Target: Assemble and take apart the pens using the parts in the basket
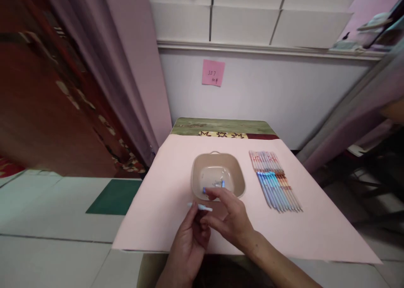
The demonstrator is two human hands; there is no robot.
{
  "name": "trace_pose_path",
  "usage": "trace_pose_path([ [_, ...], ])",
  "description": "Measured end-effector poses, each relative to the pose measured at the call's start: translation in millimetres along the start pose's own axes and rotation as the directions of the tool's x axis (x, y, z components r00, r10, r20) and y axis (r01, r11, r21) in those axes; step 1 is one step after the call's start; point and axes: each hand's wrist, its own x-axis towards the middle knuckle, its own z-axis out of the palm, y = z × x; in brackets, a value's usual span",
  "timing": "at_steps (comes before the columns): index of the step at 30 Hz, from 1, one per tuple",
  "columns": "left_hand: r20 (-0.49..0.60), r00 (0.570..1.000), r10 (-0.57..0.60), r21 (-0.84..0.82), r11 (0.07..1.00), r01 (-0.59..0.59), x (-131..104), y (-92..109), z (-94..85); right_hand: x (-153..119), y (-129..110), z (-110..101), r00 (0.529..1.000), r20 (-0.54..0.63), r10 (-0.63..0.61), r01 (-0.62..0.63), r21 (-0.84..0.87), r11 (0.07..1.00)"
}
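Pinches pale-blue pen piece (207, 209) in closed grip of left hand (189, 239) near beige basin (197, 170) on table (158, 204), apparently to keep one end exposed toward right hand (234, 216), loosely spread, seemingly holding nothing.

The right hand (235, 218) blocked the near edge of the tan tub (194, 174). Pens (278, 193) lay in the way on the right, past a small gap. Left of the tub, a hand could pass over the pink sheet (158, 199).

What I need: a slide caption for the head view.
Left hand holds a pale piece; right hand close by, tub and pens on a pink cover.
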Motion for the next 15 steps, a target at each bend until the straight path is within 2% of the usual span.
trace_pose_path([
  [5,0.036,0.998,-0.046,0.065,0.997,0.043,8.2,-11.5,-3.9,-5.3,4.6,4.2,0.999,-0.006,0.031,-0.030,0.120,0.992],
  [8,0.103,0.993,-0.056,0.124,0.991,0.044,10.0,-16.2,-3.1,-1.0,5.7,-6.1,0.997,-0.033,0.075,-0.070,0.139,0.988],
  [10,0.158,0.985,-0.075,0.187,0.981,0.045,8.8,-17.5,-3.4,11.5,12.4,-17.0,0.985,-0.051,0.163,-0.153,0.155,0.976],
  [11,0.162,0.983,-0.088,0.223,0.974,0.051,8.1,-17.9,-4.3,21.2,18.7,-21.8,0.971,-0.055,0.232,-0.219,0.178,0.959],
  [13,0.105,0.990,-0.091,0.280,0.958,0.058,7.5,-19.1,-8.4,46.0,37.1,-26.4,0.923,-0.056,0.380,-0.356,0.250,0.900],
  [14,0.057,0.996,-0.074,0.297,0.953,0.054,7.9,-20.0,-11.3,59.6,48.3,-25.1,0.880,-0.021,0.475,-0.450,0.284,0.847],
  [15,0.013,0.998,-0.056,0.310,0.949,0.049,8.7,-21.0,-14.5,72.9,59.8,-21.2,0.801,0.054,0.596,-0.586,0.276,0.762],
])
